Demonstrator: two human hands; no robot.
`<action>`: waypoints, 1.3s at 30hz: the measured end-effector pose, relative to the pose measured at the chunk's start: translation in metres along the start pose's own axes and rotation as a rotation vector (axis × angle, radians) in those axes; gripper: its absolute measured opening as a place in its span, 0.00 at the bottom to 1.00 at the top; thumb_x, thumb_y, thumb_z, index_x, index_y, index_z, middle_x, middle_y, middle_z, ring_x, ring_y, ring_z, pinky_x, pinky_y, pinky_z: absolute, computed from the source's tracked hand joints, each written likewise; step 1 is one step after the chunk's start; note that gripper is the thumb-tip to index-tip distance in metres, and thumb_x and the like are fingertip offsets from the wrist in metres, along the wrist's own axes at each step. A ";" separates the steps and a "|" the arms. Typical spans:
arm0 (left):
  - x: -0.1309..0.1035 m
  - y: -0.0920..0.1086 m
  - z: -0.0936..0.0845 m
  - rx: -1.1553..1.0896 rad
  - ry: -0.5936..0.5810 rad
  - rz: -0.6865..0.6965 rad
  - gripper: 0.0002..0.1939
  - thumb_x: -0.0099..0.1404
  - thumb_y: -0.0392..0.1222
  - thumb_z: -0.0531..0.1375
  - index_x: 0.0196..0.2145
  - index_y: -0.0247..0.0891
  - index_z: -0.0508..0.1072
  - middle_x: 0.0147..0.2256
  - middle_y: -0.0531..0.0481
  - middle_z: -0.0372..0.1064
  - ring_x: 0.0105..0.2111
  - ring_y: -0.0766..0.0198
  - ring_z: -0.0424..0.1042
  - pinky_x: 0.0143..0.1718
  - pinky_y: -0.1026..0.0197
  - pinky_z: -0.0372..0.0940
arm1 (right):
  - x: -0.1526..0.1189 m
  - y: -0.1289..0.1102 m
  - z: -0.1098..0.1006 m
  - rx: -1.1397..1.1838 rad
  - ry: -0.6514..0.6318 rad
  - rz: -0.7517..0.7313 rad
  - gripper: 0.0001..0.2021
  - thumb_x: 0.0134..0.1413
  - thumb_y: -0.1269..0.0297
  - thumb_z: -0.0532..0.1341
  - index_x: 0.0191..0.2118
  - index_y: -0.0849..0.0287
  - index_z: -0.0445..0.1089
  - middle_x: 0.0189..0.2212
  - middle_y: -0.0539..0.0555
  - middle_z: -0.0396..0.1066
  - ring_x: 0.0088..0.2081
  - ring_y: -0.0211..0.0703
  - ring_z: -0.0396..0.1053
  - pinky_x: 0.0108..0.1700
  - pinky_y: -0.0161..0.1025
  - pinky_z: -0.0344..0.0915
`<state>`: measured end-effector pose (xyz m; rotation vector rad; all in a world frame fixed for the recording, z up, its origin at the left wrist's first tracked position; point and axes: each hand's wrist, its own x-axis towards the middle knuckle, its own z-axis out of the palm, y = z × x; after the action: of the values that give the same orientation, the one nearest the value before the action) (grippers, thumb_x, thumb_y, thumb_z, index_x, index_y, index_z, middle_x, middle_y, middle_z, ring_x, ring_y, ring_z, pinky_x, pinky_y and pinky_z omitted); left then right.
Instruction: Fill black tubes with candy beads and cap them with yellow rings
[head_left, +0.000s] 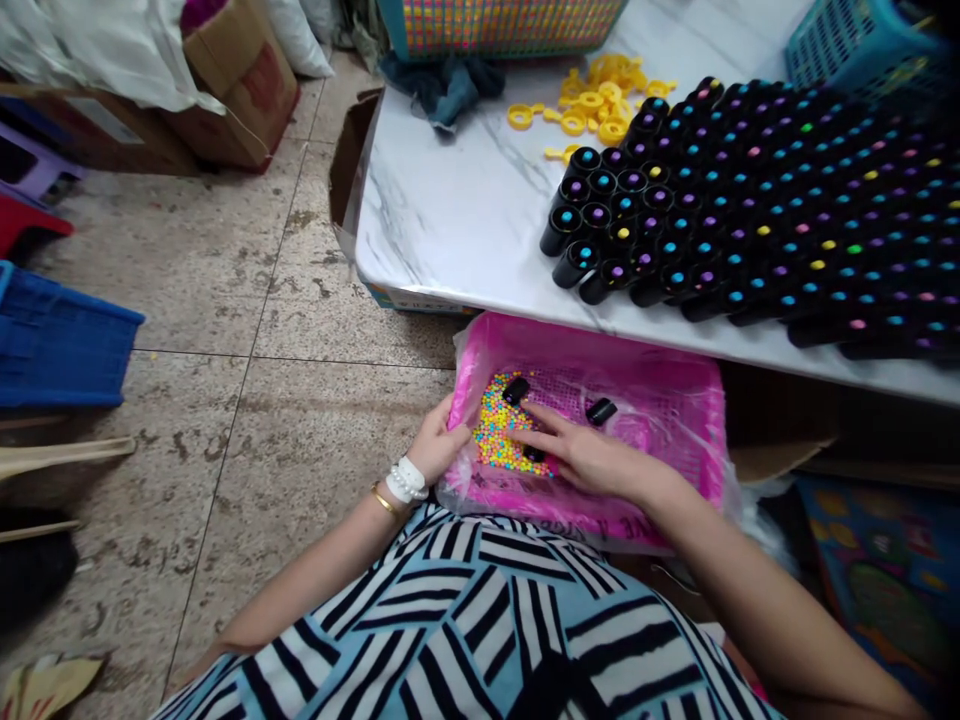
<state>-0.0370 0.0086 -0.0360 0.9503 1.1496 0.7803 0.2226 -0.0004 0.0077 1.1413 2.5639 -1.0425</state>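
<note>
A pink plastic basket point(716, 430) lined with clear film rests against my lap, below the table edge. My left hand point(437, 442) is closed around its left rim, thumb on the inner side. Small multicoloured beads point(493, 425) are heaped at the basket's left end. Over their right edge, my right hand point(592, 458) reaches in with fingers spread. One short black tube point(516, 390) lies on the beads just beyond the fingertips. Another black piece point(534, 454) is partly hidden under the fingers, and a black tube point(601, 411) lies farther right in the basket.
On the marble-patterned table point(450, 220) stand many black tubes point(705, 200) with coloured beads in their tops. Yellow ring-shaped plastic pieces point(596, 100) and a dark cloth point(446, 88) lie behind. A blue basket point(862, 55) is at back right; a blue crate point(64, 340) sits at left.
</note>
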 end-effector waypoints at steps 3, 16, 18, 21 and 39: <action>0.000 0.000 -0.001 0.084 -0.003 0.039 0.26 0.52 0.35 0.58 0.51 0.33 0.70 0.43 0.47 0.74 0.41 0.58 0.71 0.48 0.57 0.64 | 0.002 0.002 0.006 -0.115 0.004 0.030 0.26 0.59 0.76 0.54 0.62 0.52 0.62 0.65 0.61 0.56 0.51 0.49 0.72 0.49 0.43 0.69; -0.015 -0.002 0.009 0.165 0.058 0.062 0.27 0.53 0.33 0.55 0.52 0.35 0.69 0.35 0.52 0.74 0.33 0.64 0.69 0.39 0.64 0.65 | 0.026 -0.026 0.028 -0.062 0.262 0.069 0.15 0.58 0.74 0.58 0.50 0.61 0.72 0.43 0.60 0.72 0.46 0.49 0.69 0.49 0.45 0.69; -0.014 -0.007 0.006 0.134 0.043 0.060 0.27 0.53 0.34 0.56 0.53 0.35 0.69 0.37 0.52 0.74 0.32 0.65 0.68 0.37 0.64 0.64 | 0.018 -0.022 0.030 0.128 0.407 0.066 0.17 0.57 0.75 0.58 0.51 0.58 0.71 0.44 0.58 0.72 0.47 0.46 0.70 0.50 0.45 0.69; -0.012 -0.012 0.003 0.080 0.043 0.047 0.27 0.54 0.35 0.57 0.53 0.34 0.68 0.39 0.49 0.74 0.31 0.66 0.68 0.35 0.65 0.64 | 0.000 -0.015 0.028 0.374 0.562 0.123 0.16 0.55 0.72 0.61 0.50 0.55 0.72 0.43 0.56 0.72 0.41 0.43 0.71 0.44 0.42 0.70; -0.015 -0.003 0.005 0.035 0.178 -0.054 0.30 0.51 0.41 0.60 0.53 0.35 0.71 0.33 0.49 0.77 0.30 0.61 0.73 0.30 0.64 0.68 | -0.013 -0.020 -0.038 0.243 1.299 0.354 0.14 0.54 0.62 0.65 0.48 0.54 0.72 0.42 0.55 0.72 0.41 0.44 0.72 0.43 0.41 0.71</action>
<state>-0.0360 -0.0066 -0.0324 0.8880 1.3416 0.8155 0.2226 0.0070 0.0517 2.9402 2.7349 -0.5639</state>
